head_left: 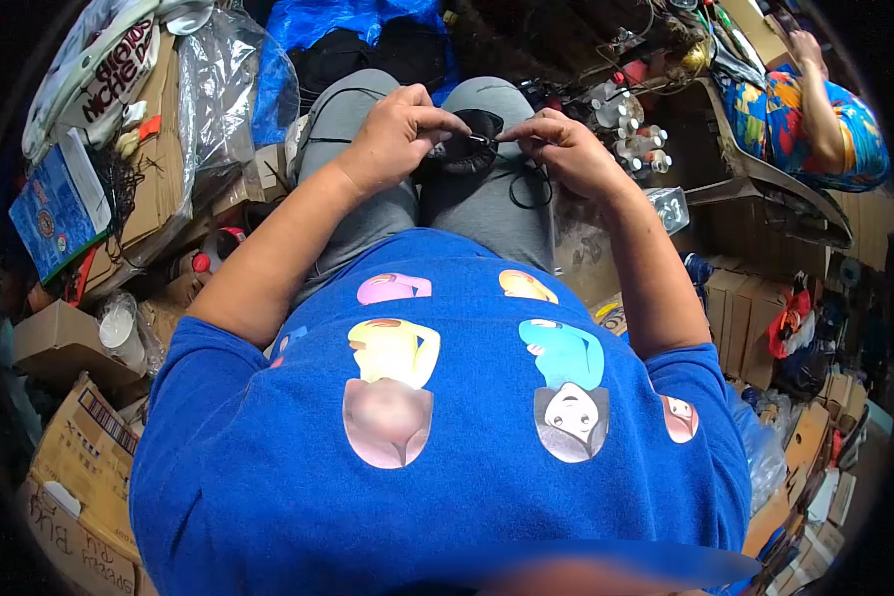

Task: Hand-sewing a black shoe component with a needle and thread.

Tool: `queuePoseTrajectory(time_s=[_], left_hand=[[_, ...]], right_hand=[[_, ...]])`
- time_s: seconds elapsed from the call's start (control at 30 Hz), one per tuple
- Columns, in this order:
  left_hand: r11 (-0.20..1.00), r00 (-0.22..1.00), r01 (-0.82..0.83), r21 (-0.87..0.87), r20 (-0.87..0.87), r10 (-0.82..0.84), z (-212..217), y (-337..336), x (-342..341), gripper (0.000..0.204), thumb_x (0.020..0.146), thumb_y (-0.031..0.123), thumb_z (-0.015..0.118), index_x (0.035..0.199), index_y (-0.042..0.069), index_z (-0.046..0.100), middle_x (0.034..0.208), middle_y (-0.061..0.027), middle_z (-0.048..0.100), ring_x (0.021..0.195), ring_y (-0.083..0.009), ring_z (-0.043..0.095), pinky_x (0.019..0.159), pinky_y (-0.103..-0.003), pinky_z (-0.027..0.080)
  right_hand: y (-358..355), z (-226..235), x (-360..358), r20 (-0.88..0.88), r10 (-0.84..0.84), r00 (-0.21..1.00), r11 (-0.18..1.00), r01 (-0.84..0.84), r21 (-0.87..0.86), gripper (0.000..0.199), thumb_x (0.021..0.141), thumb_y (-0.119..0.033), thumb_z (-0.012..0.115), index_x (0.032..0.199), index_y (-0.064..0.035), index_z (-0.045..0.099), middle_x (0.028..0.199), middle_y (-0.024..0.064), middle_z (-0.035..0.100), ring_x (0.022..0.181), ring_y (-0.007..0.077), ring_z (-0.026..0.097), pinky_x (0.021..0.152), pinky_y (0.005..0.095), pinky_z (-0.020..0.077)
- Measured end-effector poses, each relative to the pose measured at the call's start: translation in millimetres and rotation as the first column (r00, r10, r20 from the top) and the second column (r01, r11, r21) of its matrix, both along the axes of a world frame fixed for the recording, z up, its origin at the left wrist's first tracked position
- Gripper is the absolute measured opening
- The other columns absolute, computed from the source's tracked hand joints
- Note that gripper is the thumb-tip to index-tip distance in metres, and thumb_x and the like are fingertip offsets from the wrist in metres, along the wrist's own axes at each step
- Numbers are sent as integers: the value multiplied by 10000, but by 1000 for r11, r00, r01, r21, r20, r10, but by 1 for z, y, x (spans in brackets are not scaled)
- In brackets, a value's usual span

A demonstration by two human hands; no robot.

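A small dark, rounded thing with a ridged, coiled-looking edge rests over my knees; its exact kind I cannot make out. My left hand pinches at its upper left side, thumb and forefinger together. From the other side my right hand pinches at its right edge, fingertips close to those of the left. A tiny pale spot shows between the two pinches. A thin black cord loops down below my right hand onto the grey trousers.
Cardboard and clear plastic lie at left, near a blue book and an open carton. Several small clear bottles stand right of my knees. Another person in a colourful shirt is at the far right. Boxes are stacked at right.
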State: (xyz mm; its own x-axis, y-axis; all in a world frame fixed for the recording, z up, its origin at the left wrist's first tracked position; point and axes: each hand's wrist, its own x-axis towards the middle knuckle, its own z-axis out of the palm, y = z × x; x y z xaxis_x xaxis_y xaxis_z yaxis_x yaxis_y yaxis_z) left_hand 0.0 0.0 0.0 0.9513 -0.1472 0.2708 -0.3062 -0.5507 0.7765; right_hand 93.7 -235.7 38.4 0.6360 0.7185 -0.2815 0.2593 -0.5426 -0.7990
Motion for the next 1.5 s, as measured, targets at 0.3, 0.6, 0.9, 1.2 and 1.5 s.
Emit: queuePoseTrajectory(time_s=[0.3, 0.6, 0.9, 1.2, 1.5], left_hand=[[995, 999, -31, -99, -22, 29, 0, 5, -5, 319, 708, -46, 587, 939, 137, 708, 743, -39, 429, 687, -167, 443, 655, -271, 398], [1000, 998, 5, -12, 61, -4, -5, 1, -1, 286, 720, -23, 624, 933, 149, 709, 725, -35, 440, 695, -180, 449, 648, -280, 392], [999, 1000, 10, -52, -6, -11, -1, -5, 3, 245, 738, 0, 632, 932, 131, 703, 717, -46, 482, 725, -184, 492, 661, -283, 403], [993, 998, 35, -114, -49, -41, -7, -3, 3, 198, 742, 43, 674, 932, 94, 698, 801, -37, 556, 773, -160, 554, 717, -273, 446], [988, 996, -77, -136, -63, 69, 15, -5, -9, 209, 733, 24, 656, 930, 85, 694, 811, -62, 624, 800, -182, 576, 731, -278, 450]], right_hand=[[2, 5, -6, 10, -12, 1000, 1000, 12, -25, 369, 730, 83, 521, 1014, -90, 680, 891, -1, 530, 855, 104, 516, 803, 225, 414], [3, 2, -4, -3, -4, 1000, 1000, 4, 9, 310, 786, 57, 536, 1014, -91, 684, 937, 17, 580, 907, 119, 544, 833, 232, 419], [-3, -7, 5, -263, 9, 965, 993, 23, 117, 339, 769, -7, 570, 1072, -113, 678, 989, 65, 606, 938, 154, 553, 858, 265, 422], [-2, 1, -2, -271, -30, 962, 993, 59, 99, 277, 814, -68, 633, 1090, -71, 661, 933, -12, 579, 878, 89, 526, 814, 236, 424], [5, 12, -13, 64, -4, 998, 996, -2, 84, 281, 810, -78, 635, 1089, -89, 662, 821, -16, 572, 741, 68, 510, 688, 224, 444]])
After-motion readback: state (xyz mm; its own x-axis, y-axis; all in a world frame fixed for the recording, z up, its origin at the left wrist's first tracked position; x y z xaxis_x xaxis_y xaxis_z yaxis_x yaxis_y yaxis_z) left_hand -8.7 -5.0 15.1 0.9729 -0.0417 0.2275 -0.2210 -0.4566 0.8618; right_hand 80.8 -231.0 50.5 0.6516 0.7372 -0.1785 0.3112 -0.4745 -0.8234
